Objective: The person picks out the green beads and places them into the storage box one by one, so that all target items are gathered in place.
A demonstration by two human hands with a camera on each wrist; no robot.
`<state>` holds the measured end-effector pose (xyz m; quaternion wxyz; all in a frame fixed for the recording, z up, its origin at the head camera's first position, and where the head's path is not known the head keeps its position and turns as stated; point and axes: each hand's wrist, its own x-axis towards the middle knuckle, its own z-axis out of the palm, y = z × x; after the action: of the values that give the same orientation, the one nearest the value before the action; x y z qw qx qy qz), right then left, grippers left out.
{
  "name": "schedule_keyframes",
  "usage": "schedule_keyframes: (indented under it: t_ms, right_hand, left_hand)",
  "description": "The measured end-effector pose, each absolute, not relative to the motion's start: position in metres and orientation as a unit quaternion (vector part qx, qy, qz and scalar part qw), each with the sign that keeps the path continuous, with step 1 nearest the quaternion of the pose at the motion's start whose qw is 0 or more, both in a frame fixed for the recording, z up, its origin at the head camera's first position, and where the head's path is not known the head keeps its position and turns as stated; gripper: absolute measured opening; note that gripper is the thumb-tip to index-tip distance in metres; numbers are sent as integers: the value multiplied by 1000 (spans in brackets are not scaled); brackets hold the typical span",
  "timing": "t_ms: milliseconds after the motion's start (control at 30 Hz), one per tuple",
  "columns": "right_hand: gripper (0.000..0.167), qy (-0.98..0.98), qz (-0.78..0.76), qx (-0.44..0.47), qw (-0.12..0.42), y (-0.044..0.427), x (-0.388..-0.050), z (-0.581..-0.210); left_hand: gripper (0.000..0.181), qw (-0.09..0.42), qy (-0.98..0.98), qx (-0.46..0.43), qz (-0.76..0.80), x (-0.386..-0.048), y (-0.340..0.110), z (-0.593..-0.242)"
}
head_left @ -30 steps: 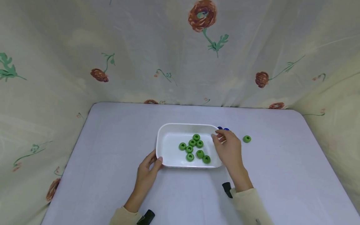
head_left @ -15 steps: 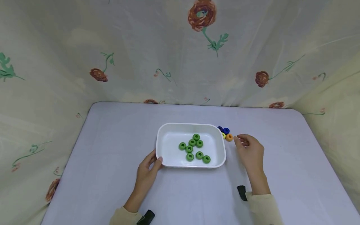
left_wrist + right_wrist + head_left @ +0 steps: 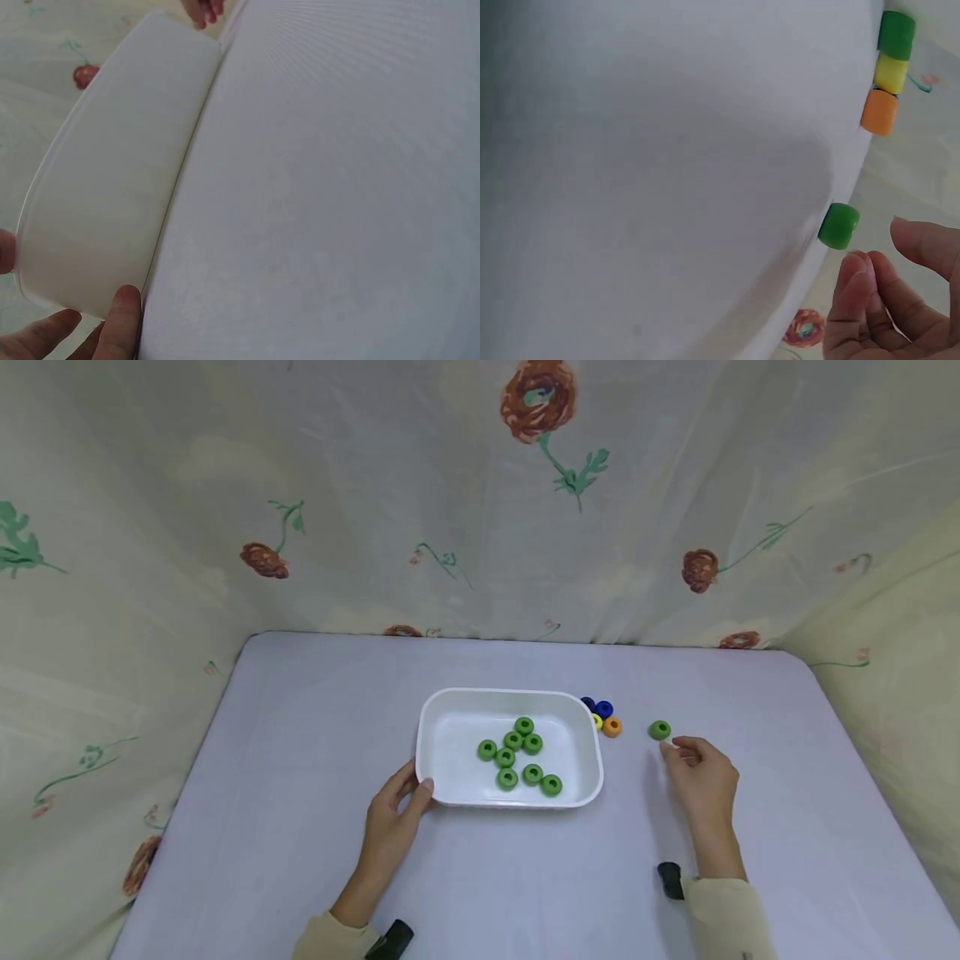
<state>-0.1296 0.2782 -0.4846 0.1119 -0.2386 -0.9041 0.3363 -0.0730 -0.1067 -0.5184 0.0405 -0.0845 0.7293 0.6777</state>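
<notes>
My left hand [image 3: 396,814] grips the near left corner of a white plastic tray [image 3: 450,777], thumb on the rim and fingertips [image 3: 124,307] against the outer wall. Several green beads [image 3: 505,758] with holes lie inside the tray. A single green bead [image 3: 659,730] sits on the table to the right. Just on its near side is my right hand [image 3: 705,781], thumb and fingers apart with nothing between them. The right wrist view shows that green bead [image 3: 839,226] just beyond the fingertips [image 3: 855,262], not touching them.
By the tray's right end lie an orange bead [image 3: 612,727], a yellow bead [image 3: 597,722] partly hidden by the rim, a blue bead [image 3: 603,709] and a dark bead [image 3: 587,702]. Another green bead [image 3: 897,34] shows there in the right wrist view. A floral curtain [image 3: 480,527] hangs behind the table.
My right hand has moved right, from over the tray's right end past the coloured beads to the single green bead. One green bead in the tray has shifted slightly. The left hand stays put.
</notes>
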Motion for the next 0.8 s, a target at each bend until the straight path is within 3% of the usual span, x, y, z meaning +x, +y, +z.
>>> schedule_keyframes:
  t_ms: [333,800]
  right_hand:
    - [33,-904,341,-235,106,285,-143,-487]
    - [48,-914,322,-240,53,286,-156,-496]
  left_hand:
    - [52,41,729,-85,678,-73,-106,-518]
    - [51,37,727,-81,681,-72,-106,-517]
